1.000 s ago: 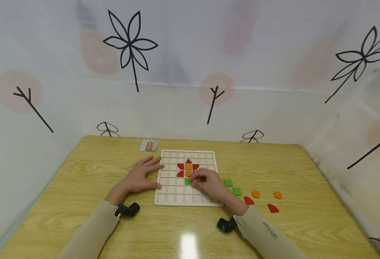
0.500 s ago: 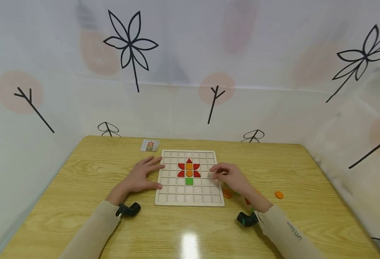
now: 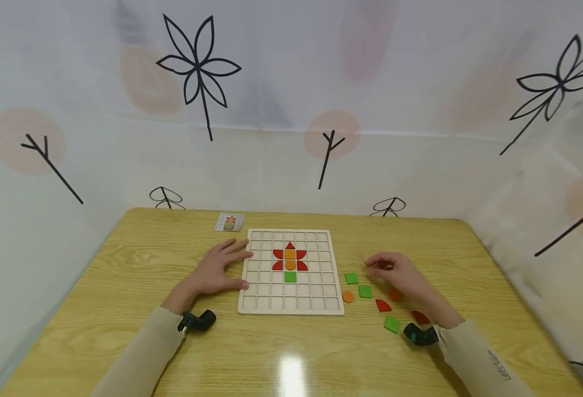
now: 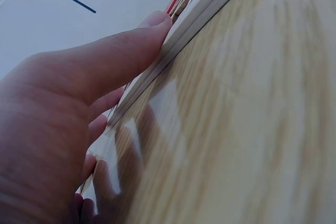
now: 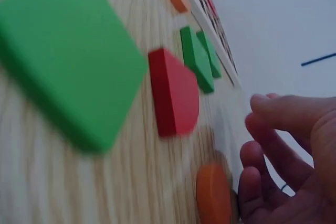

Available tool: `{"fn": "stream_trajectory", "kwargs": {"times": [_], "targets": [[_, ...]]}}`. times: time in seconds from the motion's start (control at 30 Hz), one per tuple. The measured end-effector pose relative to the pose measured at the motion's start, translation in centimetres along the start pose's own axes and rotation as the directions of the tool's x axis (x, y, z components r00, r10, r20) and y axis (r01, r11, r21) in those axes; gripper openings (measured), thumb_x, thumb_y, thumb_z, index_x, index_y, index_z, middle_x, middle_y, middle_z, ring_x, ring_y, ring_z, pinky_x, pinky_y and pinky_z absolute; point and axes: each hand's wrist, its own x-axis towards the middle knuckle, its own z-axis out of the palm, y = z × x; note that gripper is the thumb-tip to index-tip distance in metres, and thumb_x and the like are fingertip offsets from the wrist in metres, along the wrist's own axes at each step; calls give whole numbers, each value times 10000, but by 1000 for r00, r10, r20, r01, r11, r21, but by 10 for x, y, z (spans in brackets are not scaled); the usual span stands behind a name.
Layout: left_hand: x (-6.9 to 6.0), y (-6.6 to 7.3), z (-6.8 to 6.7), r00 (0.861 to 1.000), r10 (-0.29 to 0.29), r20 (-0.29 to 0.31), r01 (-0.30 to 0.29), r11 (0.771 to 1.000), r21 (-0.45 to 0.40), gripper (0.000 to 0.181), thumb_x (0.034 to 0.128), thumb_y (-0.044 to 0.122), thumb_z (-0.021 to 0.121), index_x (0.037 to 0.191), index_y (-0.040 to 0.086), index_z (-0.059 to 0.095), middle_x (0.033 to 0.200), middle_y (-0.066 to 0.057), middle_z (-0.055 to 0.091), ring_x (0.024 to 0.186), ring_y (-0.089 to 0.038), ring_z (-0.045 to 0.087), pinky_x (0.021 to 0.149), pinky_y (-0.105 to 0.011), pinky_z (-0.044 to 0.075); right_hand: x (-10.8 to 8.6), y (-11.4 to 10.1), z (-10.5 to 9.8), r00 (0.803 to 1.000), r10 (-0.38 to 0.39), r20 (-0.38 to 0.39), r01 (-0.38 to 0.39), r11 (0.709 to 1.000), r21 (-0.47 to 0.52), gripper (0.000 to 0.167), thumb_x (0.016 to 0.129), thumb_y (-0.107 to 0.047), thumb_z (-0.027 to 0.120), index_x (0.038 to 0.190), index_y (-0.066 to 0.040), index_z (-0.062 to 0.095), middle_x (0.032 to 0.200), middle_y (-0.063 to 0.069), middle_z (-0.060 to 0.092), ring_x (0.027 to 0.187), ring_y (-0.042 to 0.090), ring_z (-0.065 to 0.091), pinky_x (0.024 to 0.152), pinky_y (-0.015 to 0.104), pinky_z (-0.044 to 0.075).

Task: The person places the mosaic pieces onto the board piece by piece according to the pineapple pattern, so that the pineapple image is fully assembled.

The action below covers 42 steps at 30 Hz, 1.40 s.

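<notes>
My left hand (image 3: pixel 217 269) rests at the left edge of a pale wooden grid board (image 3: pixel 263 304), fingers spread. In the left wrist view the thumb (image 4: pixel 131 45) touches the board's rim. On the board, red, orange and green tiles form a flower shape: a red triangle (image 3: pixel 290 246), red quarter circles, an orange square (image 3: pixel 290 255), an orange disc (image 3: pixel 290 265) and a green square (image 3: pixel 290 277). My right hand (image 3: pixel 400 274) hovers right of the board, over loose tiles, fingers loosely bent. Nothing shows between thumb and fingertips in the right wrist view.
Right of the board lie loose green squares (image 3: pixel 365 291), orange discs (image 3: pixel 348 296) and red quarter circles (image 3: pixel 383 305). A small picture card (image 3: pixel 229 222) lies behind the board at the left. Patterned cloth (image 3: pixel 271 165) surrounds the wooden table (image 3: pixel 182 353).
My right hand has drawn back rightward from the board to above the loose tiles. A red quarter circle it was covering now shows right of the orange disc. My left hand stays put.
</notes>
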Motion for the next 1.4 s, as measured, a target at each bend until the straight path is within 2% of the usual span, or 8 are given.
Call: {"fn": "stream_trajectory", "kwargs": {"times": [0.23, 0.33, 0.43, 0.5, 0.6, 0.93, 1.2, 1.4], "targets": [[1, 0, 1, 1000, 4, -5, -4, 1000, -6, 776, 793, 561, 768, 1446, 196, 560, 1602, -19, 331, 1491, -346, 179, 1133, -639, 157, -13, 16, -18, 987, -52, 151, 54, 999, -6, 219, 938, -176, 714, 1121, -56, 716, 1050, 65, 663, 856, 155, 567, 737, 248, 497], [1, -1, 1, 1000, 6, -5, -6, 1000, -4, 778, 797, 561, 765, 1451, 197, 554, 1603, -19, 327, 1492, -344, 176, 1133, -639, 158, -18, 23, -27, 963, -144, 229, 135, 989, 53, 216, 939, -126, 705, 1139, -43, 703, 1113, 121, 649, 909, 125, 587, 772, 232, 509], [0, -1, 1, 1000, 8, -5, -8, 1000, -3, 782, 796, 559, 766, 1453, 193, 552, 1603, -24, 327, 1491, -346, 177, 1132, -638, 160, -22, 29, -35, 925, -225, 308, 194, 973, 127, 236, 945, -66, 678, 1173, -6, 683, 1201, 188, 600, 1030, 69, 578, 843, 199, 501], [1, 0, 0, 1000, 9, -6, -9, 1000, -3, 783, 795, 560, 766, 1453, 192, 552, 1602, -27, 329, 1490, -350, 180, 1132, -637, 161, -23, 31, -40, 906, -243, 347, 192, 966, 174, 253, 945, -40, 668, 1189, 27, 672, 1241, 227, 562, 1100, 38, 558, 896, 178, 481], [1, 1, -1, 1000, 10, -10, -10, 1000, -11, 782, 792, 556, 771, 1447, 184, 558, 1598, -39, 338, 1486, -361, 187, 1128, -644, 164, -22, 32, -43, 897, -240, 371, 182, 966, 186, 257, 937, -55, 682, 1179, 34, 685, 1262, 249, 540, 1131, 4, 529, 933, 146, 443], [1, -2, 2, 1000, 1, -7, -1, 1000, -10, 783, 792, 567, 769, 1452, 205, 553, 1604, -6, 328, 1491, -343, 182, 1138, -630, 157, -22, 35, -39, 919, -238, 314, 207, 970, 130, 92, 897, -65, 733, 984, -38, 747, 1159, 197, 612, 1064, 27, 557, 889, 156, 470], [1, -2, 3, 1000, 6, -8, -6, 1000, -18, 786, 795, 573, 765, 1456, 207, 548, 1605, -6, 325, 1490, -346, 181, 1137, -634, 156, -25, 35, -35, 957, -174, 231, 166, 985, 54, 113, 885, -92, 755, 995, -97, 733, 1146, 119, 652, 1037, 42, 581, 838, 185, 493], [2, -2, 3, 1000, 3, -6, -3, 1000, -6, 781, 797, 577, 763, 1456, 217, 548, 1606, 4, 322, 1491, -339, 181, 1138, -631, 161, -23, 27, -33, 971, -110, 210, 103, 994, 43, 129, 903, -121, 743, 1014, -59, 719, 1025, 76, 686, 899, 104, 614, 763, 232, 514]]}}
